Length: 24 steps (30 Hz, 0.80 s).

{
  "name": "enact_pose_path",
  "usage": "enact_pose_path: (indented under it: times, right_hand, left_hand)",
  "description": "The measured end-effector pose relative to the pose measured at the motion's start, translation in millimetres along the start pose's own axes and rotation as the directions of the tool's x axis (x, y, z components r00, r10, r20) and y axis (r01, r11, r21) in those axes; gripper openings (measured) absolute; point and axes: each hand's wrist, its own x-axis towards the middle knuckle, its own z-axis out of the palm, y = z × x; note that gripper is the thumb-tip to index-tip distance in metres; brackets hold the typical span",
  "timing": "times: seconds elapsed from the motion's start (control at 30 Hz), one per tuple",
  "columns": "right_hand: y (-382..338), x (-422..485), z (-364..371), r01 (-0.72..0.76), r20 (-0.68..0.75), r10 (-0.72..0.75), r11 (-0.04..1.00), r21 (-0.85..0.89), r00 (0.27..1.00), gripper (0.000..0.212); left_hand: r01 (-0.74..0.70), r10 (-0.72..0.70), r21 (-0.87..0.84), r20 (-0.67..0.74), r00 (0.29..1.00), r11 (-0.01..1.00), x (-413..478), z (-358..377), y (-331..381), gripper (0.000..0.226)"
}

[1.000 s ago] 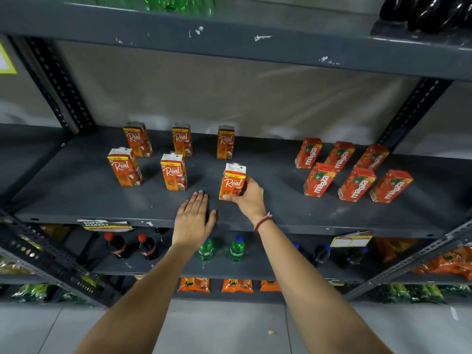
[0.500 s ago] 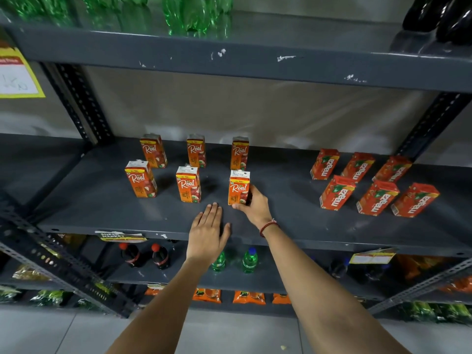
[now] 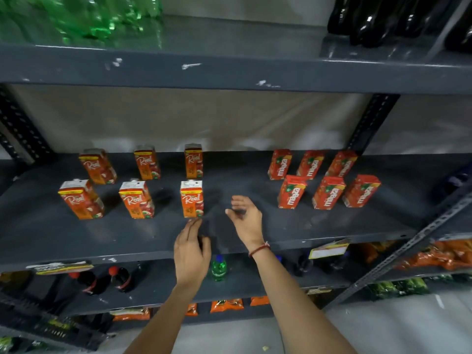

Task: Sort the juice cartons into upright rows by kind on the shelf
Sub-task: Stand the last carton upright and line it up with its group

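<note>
Six Real cartons (image 3: 192, 199) stand upright on the left half of the grey shelf (image 3: 76, 241), in two rows of three: a near row and a far row, each carton well apart from its neighbours. Six Maaza cartons (image 3: 291, 191) stand in the same two-by-three pattern on the right half, tilted a little in this wide view but on their bases. A bare stretch of shelf lies between the two kinds.

The right hand (image 3: 246, 218) hovers over that bare stretch, just right of the nearest Real carton, its fingers (image 3: 238, 200) spread and released, grasping nothing. The left hand (image 3: 191, 249) hangs at the shelf's near edge, just below that same carton, fingers loose and empty too, though blur softens the detail.

By the look of it the sort is done or nearly so, and the step in hand is a last check. To do it well, I would sight along each row, nudge any carton that sits off the line with a light push at its base rather than its top, and keep the labels facing forward. These cartons are tall and narrow, so a knock high up could tip one into its neighbour.

Below, bottles (image 3: 219, 268) and snack packets (image 3: 226, 305) fill the lower shelves.
</note>
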Motion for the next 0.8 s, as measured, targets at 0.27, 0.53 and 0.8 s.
enact_pose_path:
  times: [0.27,0.53,0.8]
  right_hand:
    - [48,-3,-142,-0.062,-0.549,0.01,0.995,-0.076,0.836,0.022]
    - [67,38,-199,-0.207,-0.347,0.108,0.942,-0.263,0.932,0.077]
    - [77,54,-196,-0.172,-0.321,0.077,0.945,-0.278,0.944,0.049]
  left_hand:
    - [-0.008,0.036,-0.153,0.179,0.983,0.988,9,92,110,0.058]
    - [0.159,-0.143,-0.115,0.133,0.981,0.981,30,160,159,0.096]
    - [0.255,-0.255,-0.01,-0.07,0.964,0.967,32,186,166,0.047]
